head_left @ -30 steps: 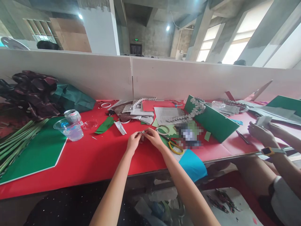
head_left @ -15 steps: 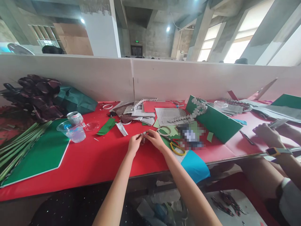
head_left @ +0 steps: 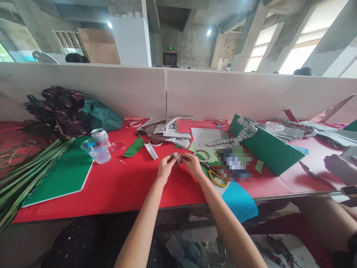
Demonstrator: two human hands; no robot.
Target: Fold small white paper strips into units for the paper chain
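Both hands meet over the red tabletop (head_left: pixel 119 186) in the middle of the view. Between the fingertips is a small folded strip of greyish paper (head_left: pixel 176 154), mostly covered by the fingers. My left hand (head_left: pixel 166 166) pinches it from the left, and my right hand (head_left: pixel 192 164) pinches it from the right. Just right of my right hand lie a roll of tape (head_left: pixel 205 152) and yellow-handled scissors (head_left: pixel 218 179). Behind the hands, a zigzag folded paper chain (head_left: pixel 227 141) rests on newsprint and leans up against a green board (head_left: pixel 267 152).
To the left stand a plastic cup (head_left: pixel 100 154) and a can (head_left: pixel 99 137), beside a green sheet (head_left: pixel 64 175) with long leaf strips. Blue paper (head_left: pixel 240 201) hangs over the front edge. A white partition (head_left: pixel 111 82) closes the back. A co-worker's hand (head_left: pixel 338 167) is at far right.
The view has turned slightly left, so things sit farther right in it. My hands stay together on the folded paper, with small finger shifts.
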